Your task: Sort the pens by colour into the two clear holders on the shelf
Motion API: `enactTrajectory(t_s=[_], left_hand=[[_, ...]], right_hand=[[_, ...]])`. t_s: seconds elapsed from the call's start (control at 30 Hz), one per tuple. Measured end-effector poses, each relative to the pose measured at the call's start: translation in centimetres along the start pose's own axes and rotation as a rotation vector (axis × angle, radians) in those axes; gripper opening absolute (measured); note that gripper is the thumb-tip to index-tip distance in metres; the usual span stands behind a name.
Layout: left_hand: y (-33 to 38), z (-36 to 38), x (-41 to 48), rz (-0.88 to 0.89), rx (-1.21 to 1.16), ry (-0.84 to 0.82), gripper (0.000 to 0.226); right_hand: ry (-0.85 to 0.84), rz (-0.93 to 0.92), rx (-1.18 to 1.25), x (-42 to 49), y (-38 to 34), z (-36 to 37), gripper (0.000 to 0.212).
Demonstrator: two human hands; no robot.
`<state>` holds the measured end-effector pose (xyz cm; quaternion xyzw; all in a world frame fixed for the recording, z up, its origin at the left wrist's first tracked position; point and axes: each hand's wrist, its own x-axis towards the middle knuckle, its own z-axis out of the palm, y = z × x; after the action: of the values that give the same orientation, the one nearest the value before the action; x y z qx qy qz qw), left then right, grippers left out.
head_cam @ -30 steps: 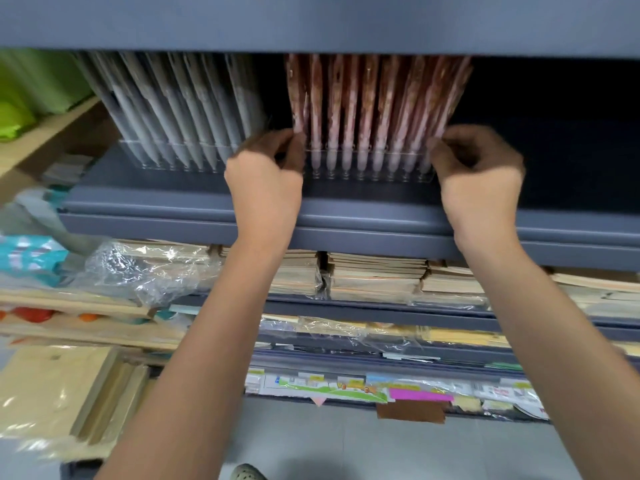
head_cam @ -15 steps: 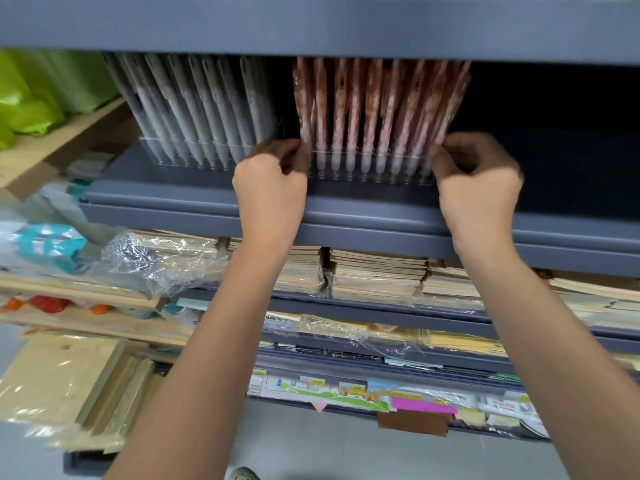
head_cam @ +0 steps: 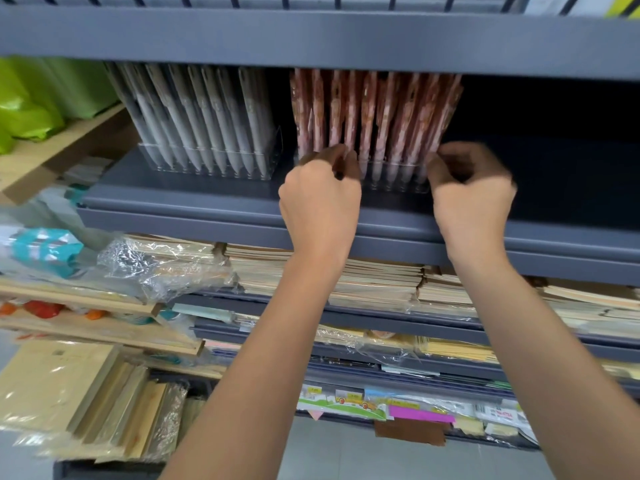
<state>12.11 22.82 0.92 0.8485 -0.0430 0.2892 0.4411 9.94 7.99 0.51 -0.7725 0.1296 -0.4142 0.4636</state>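
A dark grey metal shelf (head_cam: 180,202) is carrying two clear holders side by side, both sitting close to its front edge. The grey-pen holder (head_cam: 207,164) is standing towards the left end, and the grey pens (head_cam: 201,112) in it are leaning back to the left in a row. Just to its right, near the middle of the shelf, the pink-pen holder (head_cam: 394,183) is carrying the pink pens (head_cam: 377,112), which are standing nearly upright and reaching almost to the upper shelf (head_cam: 311,39).

The left hand (head_cam: 320,202) is pinching the left end of the pink-pen holder, its fingers curled in tightly. The right hand (head_cam: 471,199), somewhat blurred, is gripping the right end with its fingers curled. The right end of the shelf is lying in deep shadow.

Under the front edge, stacks of notebooks (head_cam: 363,278) in plastic wrap are filling the next level, and a strip of coloured labels (head_cam: 415,410) is running along a lower one. At the far left, a wooden shelf (head_cam: 69,133) is holding green bags (head_cam: 31,105), and a teal packet (head_cam: 45,251) is lying below it. Grey floor (head_cam: 329,455) is showing between the forearms.
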Motion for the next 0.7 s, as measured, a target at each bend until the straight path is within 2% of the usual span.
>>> enactTrajectory(t_s=[0.7], left_hand=[[0.19, 0.97, 0.41, -0.126, -0.169, 0.067, 0.014]], right_hand=[[-0.003, -0.025, -0.001, 0.09, 0.26, -0.02, 0.016]])
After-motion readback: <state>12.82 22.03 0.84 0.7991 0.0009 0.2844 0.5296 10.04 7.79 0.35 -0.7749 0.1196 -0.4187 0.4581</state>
